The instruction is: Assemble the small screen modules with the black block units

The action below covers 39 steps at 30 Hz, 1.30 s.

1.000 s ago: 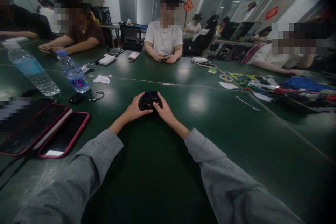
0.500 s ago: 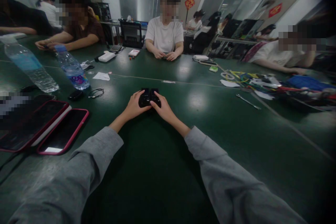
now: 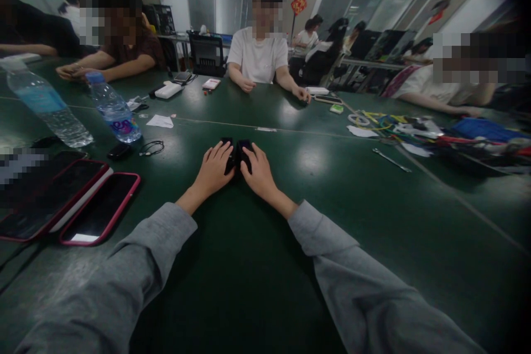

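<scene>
Two small black devices stand side by side on the dark green table (image 3: 232, 265), a narrow gap between them. My left hand (image 3: 213, 170) is wrapped over the left black device (image 3: 229, 161), its fingers lying across the top. Over the right black device (image 3: 244, 149) rests my right hand (image 3: 259, 172), with fingers curled on its upper face. Much of both devices is hidden under my hands.
Two phones (image 3: 102, 207) in red cases lie at the left, near two water bottles (image 3: 114, 108). A black object (image 3: 119, 150) and thin cable (image 3: 152, 147) sit closer in. At right are a wrench (image 3: 392, 160) and cable pile (image 3: 435, 133). A person (image 3: 258, 55) sits opposite.
My thumbs have left the devices' near faces, and my fingers now lie over their tops. The person opposite has parted their hands, one reaching to the right.
</scene>
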{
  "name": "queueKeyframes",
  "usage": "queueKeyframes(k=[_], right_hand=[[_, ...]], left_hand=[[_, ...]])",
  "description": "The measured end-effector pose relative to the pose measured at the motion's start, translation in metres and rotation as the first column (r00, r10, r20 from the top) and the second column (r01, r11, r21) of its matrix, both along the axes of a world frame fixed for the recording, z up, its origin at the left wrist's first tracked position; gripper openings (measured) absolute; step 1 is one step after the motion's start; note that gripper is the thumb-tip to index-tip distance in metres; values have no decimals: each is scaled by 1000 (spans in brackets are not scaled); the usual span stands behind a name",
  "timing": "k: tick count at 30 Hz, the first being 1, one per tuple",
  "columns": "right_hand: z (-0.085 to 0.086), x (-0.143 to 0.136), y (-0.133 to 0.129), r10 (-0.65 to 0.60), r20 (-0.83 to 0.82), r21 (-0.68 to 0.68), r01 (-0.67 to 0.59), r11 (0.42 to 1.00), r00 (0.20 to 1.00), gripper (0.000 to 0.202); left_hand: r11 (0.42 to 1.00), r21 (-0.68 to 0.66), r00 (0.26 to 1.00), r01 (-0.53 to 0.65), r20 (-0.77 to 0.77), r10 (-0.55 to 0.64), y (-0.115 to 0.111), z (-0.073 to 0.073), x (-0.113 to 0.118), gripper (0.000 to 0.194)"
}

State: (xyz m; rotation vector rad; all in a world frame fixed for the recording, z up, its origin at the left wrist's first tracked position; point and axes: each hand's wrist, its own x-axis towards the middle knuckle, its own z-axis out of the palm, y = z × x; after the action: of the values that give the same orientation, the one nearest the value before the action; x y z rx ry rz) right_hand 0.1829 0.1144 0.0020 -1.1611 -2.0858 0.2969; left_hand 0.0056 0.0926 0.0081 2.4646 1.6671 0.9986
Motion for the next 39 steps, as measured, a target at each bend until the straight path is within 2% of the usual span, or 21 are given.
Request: queueKeyframes(k=[4,8,17,33,39], right_hand=[[1,0,-2,50,72,42,-54,998,996,53],[-3,0,-1,13,49,31,-14,999,999,57],[-6,1,0,8,7,-117,-8,993,1000,63],[-2,1,-2,15,13,-115,-13,993,1000,62],[-1,1,-2,9,43,-93,-5,996,999,61]], left_hand=[[1000,-3,1000,3,-3,-3,1,0,-1,56],[1000,0,1000,11,27,-11,2,1,-2,56],[1000,-5,1000,9,19,-9,0,2,0,56],[999,-46,999,5,45,-3,1,-1,0,57],[1000,0,1000,14,-1,-14,4,-5,-2,56]])
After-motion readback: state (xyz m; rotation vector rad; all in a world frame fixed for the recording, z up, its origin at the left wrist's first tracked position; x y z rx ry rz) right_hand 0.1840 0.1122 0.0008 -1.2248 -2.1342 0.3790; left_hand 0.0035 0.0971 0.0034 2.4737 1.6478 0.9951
